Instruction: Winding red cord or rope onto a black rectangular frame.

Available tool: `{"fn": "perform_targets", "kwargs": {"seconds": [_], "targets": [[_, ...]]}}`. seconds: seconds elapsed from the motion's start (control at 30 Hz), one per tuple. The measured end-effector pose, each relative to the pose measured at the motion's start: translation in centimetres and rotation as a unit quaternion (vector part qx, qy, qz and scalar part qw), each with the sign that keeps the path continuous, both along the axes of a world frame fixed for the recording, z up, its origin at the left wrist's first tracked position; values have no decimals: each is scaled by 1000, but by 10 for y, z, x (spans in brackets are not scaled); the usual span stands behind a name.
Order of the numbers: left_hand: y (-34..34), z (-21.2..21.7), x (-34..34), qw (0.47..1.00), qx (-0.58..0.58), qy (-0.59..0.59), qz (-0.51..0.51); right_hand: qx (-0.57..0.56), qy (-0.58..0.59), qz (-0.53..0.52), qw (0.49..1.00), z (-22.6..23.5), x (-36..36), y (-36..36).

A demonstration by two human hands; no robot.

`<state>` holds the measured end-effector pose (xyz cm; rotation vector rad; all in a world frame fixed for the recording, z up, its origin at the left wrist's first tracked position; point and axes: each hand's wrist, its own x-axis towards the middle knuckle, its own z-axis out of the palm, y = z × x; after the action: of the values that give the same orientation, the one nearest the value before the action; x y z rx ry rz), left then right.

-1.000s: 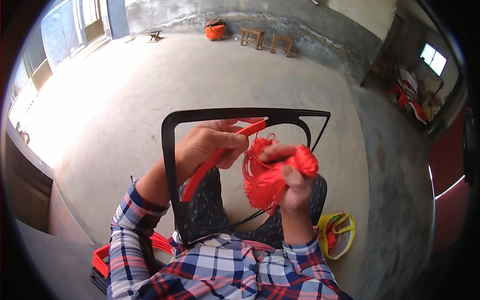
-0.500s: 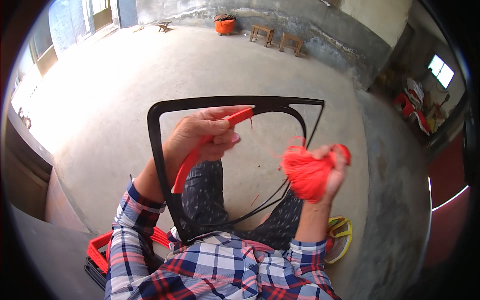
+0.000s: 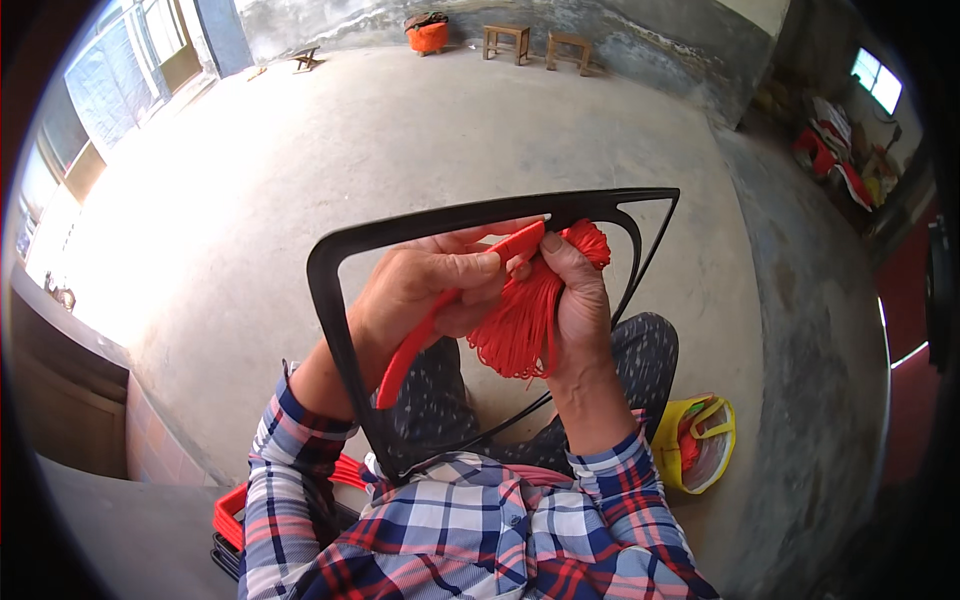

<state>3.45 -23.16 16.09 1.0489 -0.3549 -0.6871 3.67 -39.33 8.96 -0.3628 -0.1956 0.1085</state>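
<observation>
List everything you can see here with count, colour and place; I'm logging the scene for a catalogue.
Frame: one, black, held up over the lap.
Cord bundle: one, red-orange, in the right hand, inside the frame opening.
Flat strip tool: one, red, in the left hand.
Bag: one, yellow, on the floor at the person's right.
Crate: one, red, on the floor at the person's left.
Stools: two, wooden, by the far wall.
Tub: one, orange, by the far wall.
Floor: concrete, grey.
Shirt sleeves: two, red, blue and white plaid.
Left hand: gripping the strip tool.
Right hand: gripping the cord bundle.
</observation>
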Motion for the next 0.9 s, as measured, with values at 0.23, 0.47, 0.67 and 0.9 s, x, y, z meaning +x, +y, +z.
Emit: {"fn": "perform_targets", "kwargs": {"seconds": [0.23, 0.47, 0.67, 0.9], "targets": [[0, -2, 0, 999, 26, -19, 43, -69, -17, -14, 997, 4, -2, -5], [25, -11, 13, 997, -49, -7, 56, 3, -14, -82, 997, -73, 27, -112], [42, -25, 20, 994, -19, -61, 89, 36, 33, -138, 989, -118, 13, -166], [20, -13, 16, 996, -86, 24, 14, -251, -136, -82, 955, 1, -37, -62]]}}
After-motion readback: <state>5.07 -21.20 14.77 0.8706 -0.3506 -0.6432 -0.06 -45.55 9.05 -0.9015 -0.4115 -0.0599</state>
